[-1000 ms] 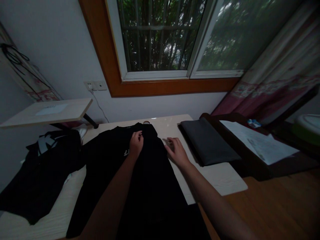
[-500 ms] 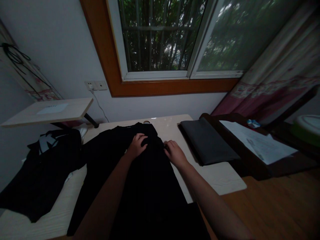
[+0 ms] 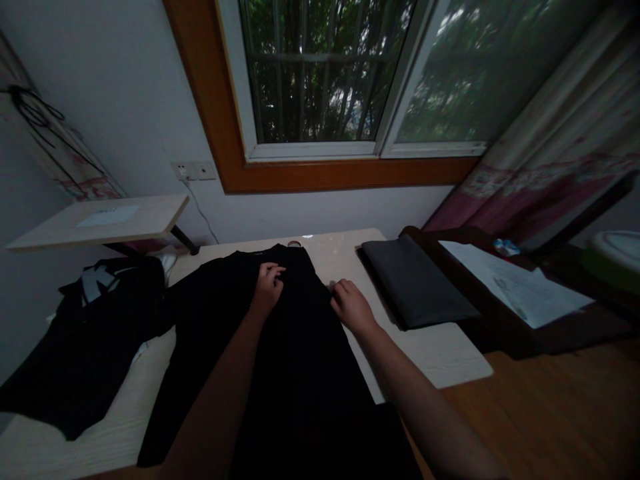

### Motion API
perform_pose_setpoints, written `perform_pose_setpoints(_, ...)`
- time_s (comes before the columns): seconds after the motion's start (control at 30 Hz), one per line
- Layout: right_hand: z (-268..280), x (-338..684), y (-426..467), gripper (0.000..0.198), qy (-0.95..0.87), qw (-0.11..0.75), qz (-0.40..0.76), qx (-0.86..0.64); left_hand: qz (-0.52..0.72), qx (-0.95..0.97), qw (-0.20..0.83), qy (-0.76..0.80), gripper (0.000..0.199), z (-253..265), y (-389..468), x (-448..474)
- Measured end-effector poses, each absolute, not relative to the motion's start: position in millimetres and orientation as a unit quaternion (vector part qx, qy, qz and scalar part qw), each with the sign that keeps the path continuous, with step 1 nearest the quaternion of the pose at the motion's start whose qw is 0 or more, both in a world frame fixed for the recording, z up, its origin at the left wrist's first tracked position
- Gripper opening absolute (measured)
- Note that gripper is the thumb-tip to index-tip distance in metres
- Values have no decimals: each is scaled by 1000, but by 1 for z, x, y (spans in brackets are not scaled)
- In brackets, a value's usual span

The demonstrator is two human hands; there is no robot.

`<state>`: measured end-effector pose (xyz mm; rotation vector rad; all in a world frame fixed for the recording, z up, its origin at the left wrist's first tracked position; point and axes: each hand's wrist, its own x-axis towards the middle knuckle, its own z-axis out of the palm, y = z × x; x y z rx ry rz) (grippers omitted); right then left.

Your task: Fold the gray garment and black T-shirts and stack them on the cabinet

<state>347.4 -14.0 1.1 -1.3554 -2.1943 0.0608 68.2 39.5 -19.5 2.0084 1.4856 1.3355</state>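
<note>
A black T-shirt (image 3: 295, 340) lies spread on the pale wooden table (image 3: 445, 353), its collar toward the window and its right side in a fairly straight edge. Above the upper part of the shirt is my left hand (image 3: 269, 287), fingers loosely stretched and apart, gripping nothing. At the shirt's right edge my right hand (image 3: 353, 305) has its fingers bent and closed on the black cloth; the fingertips are partly hidden in the dark. The sleeve on the left side lies stretched outward.
Another dark garment (image 3: 95, 353) with a grey print lies at the left. Behind it stands a small raised shelf (image 3: 100, 220). A dark grey folder-like item (image 3: 415, 283) lies at the right, near papers (image 3: 510, 280) on dark furniture. A tape roll (image 3: 295, 244) sits beyond the collar.
My left hand has shifted slightly left and lifted its fingers. The cloth that stuck out at the shirt's right edge now lies flatter. My right hand has hardly moved.
</note>
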Motion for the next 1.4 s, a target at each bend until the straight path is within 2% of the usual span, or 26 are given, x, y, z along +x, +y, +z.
perform_pose_setpoints(0.23,9,348,-19,36,-837,274,19,-474,406,757,84,505,38,-11,31,68)
perform_pose_setpoints(0.4,10,347,-22,21,-864,259,13,-432,335,820,64,459,22,-2,22,74)
perform_pose_setpoints(0.5,10,347,-21,13,-859,271,16,-433,321,833,57,447,28,0,20,78)
perform_pose_setpoints(0.67,7,347,-19,14,-855,287,24,-432,298,837,49,457,45,-3,21,80)
perform_pose_setpoints(0.83,6,346,-18,16,-849,302,30,-432,310,825,39,471,32,-4,22,80)
perform_pose_setpoints(0.93,8,346,-18,15,-848,307,33,-432,322,822,35,468,36,-5,22,79)
perform_pose_setpoints(1.17,9,346,-18,16,-843,311,33,-439,374,793,83,474,63,-10,28,74)
perform_pose_setpoints(1.3,9,347,-19,14,-843,321,41,-431,406,769,163,466,67,-12,31,70)
perform_pose_setpoints(1.4,8,349,-20,8,-850,318,48,-417,437,741,205,467,59,-14,33,68)
